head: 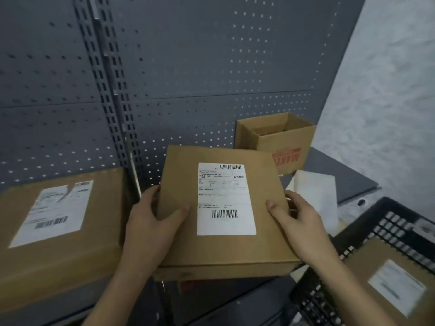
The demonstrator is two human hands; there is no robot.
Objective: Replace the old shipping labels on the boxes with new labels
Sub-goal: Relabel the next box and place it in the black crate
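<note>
Head view, held box: I hold a flat brown box (pixel 183 243) up over the front edge of the shelf (pixel 341 175), top facing me so I can read it.
Left grip: my left grip (pixel 150 222) wraps the box's left edge, thumb on top.
Right grip: my right grip (pixel 296 222) wraps the right edge the same way, so the box sits level.
Label: a smooth white label (pixel 226 198) lies between my thumbs. I cannot tell if it is old or new.
Left side of shelf: a second box (pixel 58 267) rests there. Its label (pixel 56 210) looks ripped near the top.
Back right corner: an open carton (pixel 277 142), with white sheets (pixel 315 196) in front, maybe fresh labels kept close.
Right front: a black crate (pixel 376 231) holds one more labelled box (pixel 367 269).
</note>
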